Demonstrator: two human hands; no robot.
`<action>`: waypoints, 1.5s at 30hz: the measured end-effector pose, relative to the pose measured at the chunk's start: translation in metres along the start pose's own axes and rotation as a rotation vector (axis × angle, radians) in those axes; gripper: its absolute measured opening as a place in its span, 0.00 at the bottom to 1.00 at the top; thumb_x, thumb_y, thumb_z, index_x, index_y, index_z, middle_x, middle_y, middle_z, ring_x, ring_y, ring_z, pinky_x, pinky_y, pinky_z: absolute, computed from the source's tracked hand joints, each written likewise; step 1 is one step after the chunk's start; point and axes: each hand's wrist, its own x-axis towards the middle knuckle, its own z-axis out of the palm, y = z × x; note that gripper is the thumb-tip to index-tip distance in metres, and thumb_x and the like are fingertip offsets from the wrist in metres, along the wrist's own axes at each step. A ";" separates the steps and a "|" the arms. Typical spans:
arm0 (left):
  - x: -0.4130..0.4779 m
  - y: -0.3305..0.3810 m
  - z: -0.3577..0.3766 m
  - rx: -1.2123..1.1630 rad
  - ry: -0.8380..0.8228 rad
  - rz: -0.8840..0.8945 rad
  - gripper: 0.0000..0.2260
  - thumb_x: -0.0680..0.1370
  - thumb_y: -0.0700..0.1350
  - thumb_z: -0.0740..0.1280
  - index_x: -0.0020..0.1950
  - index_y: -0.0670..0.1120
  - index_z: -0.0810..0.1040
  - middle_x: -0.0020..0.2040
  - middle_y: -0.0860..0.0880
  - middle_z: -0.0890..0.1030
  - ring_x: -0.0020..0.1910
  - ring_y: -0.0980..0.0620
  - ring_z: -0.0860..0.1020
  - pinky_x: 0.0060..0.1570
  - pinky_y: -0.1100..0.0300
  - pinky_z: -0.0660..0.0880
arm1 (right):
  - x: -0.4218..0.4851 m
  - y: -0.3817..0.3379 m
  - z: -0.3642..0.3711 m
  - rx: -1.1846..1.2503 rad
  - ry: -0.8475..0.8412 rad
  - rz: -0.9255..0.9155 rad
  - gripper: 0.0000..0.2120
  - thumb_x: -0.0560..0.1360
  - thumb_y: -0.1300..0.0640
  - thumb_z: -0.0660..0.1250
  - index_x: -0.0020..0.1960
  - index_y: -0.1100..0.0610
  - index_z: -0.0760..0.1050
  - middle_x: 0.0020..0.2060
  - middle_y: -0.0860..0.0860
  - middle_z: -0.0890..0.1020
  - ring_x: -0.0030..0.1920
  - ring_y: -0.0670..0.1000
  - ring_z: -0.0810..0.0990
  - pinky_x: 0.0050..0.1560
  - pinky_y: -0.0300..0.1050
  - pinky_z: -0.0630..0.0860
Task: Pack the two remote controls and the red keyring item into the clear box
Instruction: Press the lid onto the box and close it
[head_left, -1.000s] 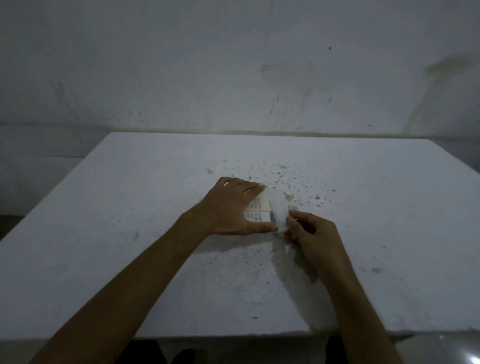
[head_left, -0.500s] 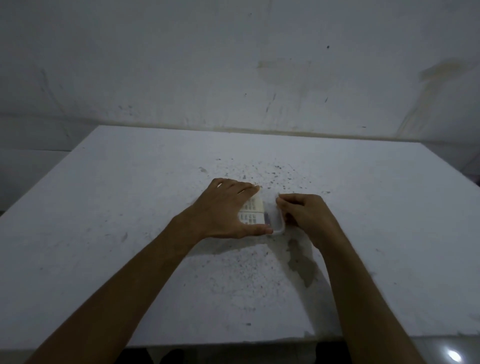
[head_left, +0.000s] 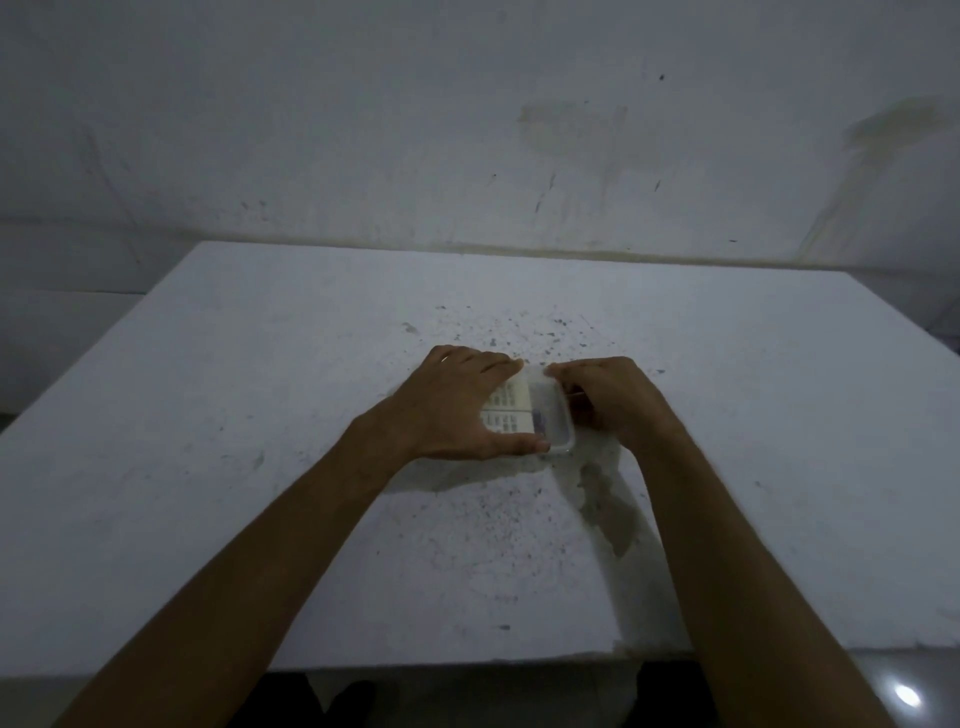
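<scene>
Right hand (head_left: 610, 400) moved up beside clear box (head_left: 558, 415), both gripping it (L hand (head_left: 452, 410) too), remotes (head_left: 506, 415) lengthwise L-R

Two bare forearms (no sleeves, rings or watch).

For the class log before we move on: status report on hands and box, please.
Left hand flat over the clear box, right hand at its right end. White remotes inside; red keyring not visible. Nothing else on the table.
</scene>
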 end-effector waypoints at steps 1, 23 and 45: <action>0.000 0.000 0.000 0.000 0.000 -0.003 0.49 0.69 0.80 0.57 0.81 0.51 0.61 0.81 0.51 0.64 0.76 0.49 0.65 0.77 0.49 0.55 | 0.004 -0.003 0.000 -0.022 0.006 0.013 0.06 0.74 0.57 0.74 0.43 0.59 0.86 0.40 0.56 0.88 0.37 0.52 0.87 0.37 0.44 0.84; -0.019 -0.017 -0.007 0.011 -0.019 -0.118 0.52 0.65 0.83 0.54 0.81 0.54 0.59 0.82 0.52 0.61 0.81 0.47 0.56 0.80 0.42 0.47 | -0.010 0.021 0.036 -0.110 0.266 -0.275 0.12 0.77 0.46 0.71 0.55 0.51 0.85 0.46 0.44 0.85 0.46 0.44 0.83 0.49 0.43 0.82; -0.042 -0.017 0.023 -0.316 0.389 -0.241 0.42 0.69 0.75 0.67 0.77 0.52 0.68 0.76 0.52 0.72 0.72 0.52 0.70 0.72 0.51 0.66 | -0.073 0.039 0.061 -0.378 0.246 -0.290 0.28 0.85 0.47 0.52 0.82 0.58 0.54 0.78 0.57 0.63 0.77 0.57 0.64 0.74 0.51 0.63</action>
